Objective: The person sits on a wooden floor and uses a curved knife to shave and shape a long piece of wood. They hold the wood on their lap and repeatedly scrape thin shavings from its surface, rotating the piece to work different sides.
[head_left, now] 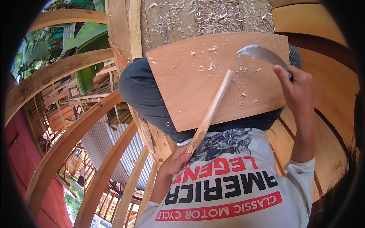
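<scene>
My left hand grips the near end of a long pale wooden stick, which slants up across a flat reddish wooden board resting on my lap. My right hand is raised at the board's right edge and holds a curved metal blade above the board, a short way right of the stick's far tip. Thin wood shavings lie scattered over the board. My dark trousers show under the board, and my white printed shirt fills the lower middle.
A plank floor strewn with shavings lies beyond the board. Curved wooden ribs arc on the left over corrugated metal sheeting and stacked timber below. Green leaves show at upper left. Curved planks rise on the right.
</scene>
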Available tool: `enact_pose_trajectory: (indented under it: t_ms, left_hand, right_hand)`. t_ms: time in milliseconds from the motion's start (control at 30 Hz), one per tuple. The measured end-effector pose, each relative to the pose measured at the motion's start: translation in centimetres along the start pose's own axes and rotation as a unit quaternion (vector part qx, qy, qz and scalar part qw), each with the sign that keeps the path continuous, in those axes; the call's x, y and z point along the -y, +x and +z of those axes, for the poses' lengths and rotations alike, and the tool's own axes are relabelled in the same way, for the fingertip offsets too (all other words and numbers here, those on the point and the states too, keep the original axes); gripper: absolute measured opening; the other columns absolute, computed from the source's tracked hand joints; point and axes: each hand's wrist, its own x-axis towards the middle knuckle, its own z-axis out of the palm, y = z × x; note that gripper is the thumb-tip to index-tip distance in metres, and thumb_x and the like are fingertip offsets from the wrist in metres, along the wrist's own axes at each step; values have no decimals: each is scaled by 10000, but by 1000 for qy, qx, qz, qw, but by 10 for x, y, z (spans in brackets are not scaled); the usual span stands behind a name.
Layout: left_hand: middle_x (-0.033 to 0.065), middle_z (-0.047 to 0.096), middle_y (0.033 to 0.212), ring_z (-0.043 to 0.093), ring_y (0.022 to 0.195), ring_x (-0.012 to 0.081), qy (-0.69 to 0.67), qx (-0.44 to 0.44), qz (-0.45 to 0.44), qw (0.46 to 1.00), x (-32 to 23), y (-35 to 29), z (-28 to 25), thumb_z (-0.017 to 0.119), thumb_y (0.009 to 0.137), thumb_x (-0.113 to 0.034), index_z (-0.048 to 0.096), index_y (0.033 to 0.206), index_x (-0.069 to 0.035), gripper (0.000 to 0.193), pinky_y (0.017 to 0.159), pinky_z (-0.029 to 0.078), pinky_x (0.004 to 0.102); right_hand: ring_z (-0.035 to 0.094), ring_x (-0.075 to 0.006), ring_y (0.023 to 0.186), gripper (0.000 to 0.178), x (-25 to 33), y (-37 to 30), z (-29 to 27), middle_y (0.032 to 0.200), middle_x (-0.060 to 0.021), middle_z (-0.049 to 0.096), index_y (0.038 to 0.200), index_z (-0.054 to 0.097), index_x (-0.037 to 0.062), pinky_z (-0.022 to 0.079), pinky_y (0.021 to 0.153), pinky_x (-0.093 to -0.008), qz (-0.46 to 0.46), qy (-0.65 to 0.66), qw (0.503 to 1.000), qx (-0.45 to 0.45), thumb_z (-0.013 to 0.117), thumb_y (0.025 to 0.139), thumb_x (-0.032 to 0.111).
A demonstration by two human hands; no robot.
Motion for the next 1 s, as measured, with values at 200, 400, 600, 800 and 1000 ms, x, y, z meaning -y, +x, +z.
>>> enact_pose_trajectory:
  t_ms: [200, 400, 600, 800, 1000]
  left_hand:
    - [59, 568, 1143, 500, 1000, 112, 10, -8, -1, 1000, -13, -2, 5, 505, 897, -553, 433, 1301, 66, 743, 854, 405, 234]
    - [60, 576, 1021, 500, 967, 120, 81, -40, 20, 996, -18, -1, 13, 480, 891, -591, 493, 1193, 56, 714, 840, 399, 248]
    - [-16, 392, 593, 393, 443, 62, 140, -154, 83, 975, -74, 15, 38, 551, 754, -727, 436, 813, -72, 667, 355, 295, 202]
    - [-27, 376, 578, 399, 460, 53, 127, -100, 185, 969, -136, 67, 65, 571, 732, -738, 372, 774, -91, 679, 389, 327, 176]
    - [-38, 394, 596, 364, 481, 42, 50, 32, 221, 973, -179, 98, 85, 697, 692, -647, 363, 829, -97, 659, 430, 306, 169]
  right_hand:
    - [549, -387, 531, 521, 6, -24, 26, 533, -203, 513, 643, 606, -6, 424, 492, -410, -44, 75, 996, 30, 650, 805, 488]
    - [565, -354, 518, 473, 11, -9, 21, 537, -191, 524, 673, 620, 1, 425, 490, -394, -78, 190, 979, 10, 658, 815, 450]
    - [579, -301, 504, 410, 8, 6, 14, 566, -199, 544, 756, 660, -5, 420, 491, -358, -90, 336, 936, 57, 655, 835, 397]
    - [420, -66, 476, 347, -16, 16, 23, 503, 11, 452, 730, 616, -12, 309, 439, -284, -56, 459, 878, 128, 636, 881, 300]
    - [356, -16, 490, 268, -29, 22, 34, 529, 80, 424, 679, 568, 33, 257, 431, -238, 27, 547, 824, 148, 652, 870, 202]
